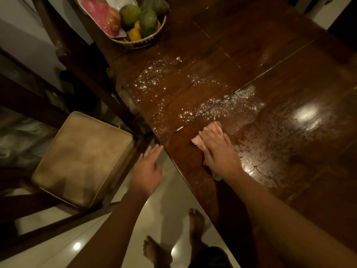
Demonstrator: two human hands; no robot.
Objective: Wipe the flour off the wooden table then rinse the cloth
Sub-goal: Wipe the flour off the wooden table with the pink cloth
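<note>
Right hand (218, 151) flat, fingers straight, pressing cloth (197, 142) on table (289, 55) near the corner. Left hand (148, 167) open, empty, just off the edge. Flour (154, 80) lies beyond cloth; best drag it edgeward with even pressure.

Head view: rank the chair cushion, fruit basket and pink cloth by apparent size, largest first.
1. chair cushion, nearest the camera.
2. fruit basket, farther away and cut off at the top, so its true size is unsure.
3. pink cloth, mostly covered by the right hand.

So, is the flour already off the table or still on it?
Still on: white flour speckles the wooden table beyond the cloth under the right hand.
</note>
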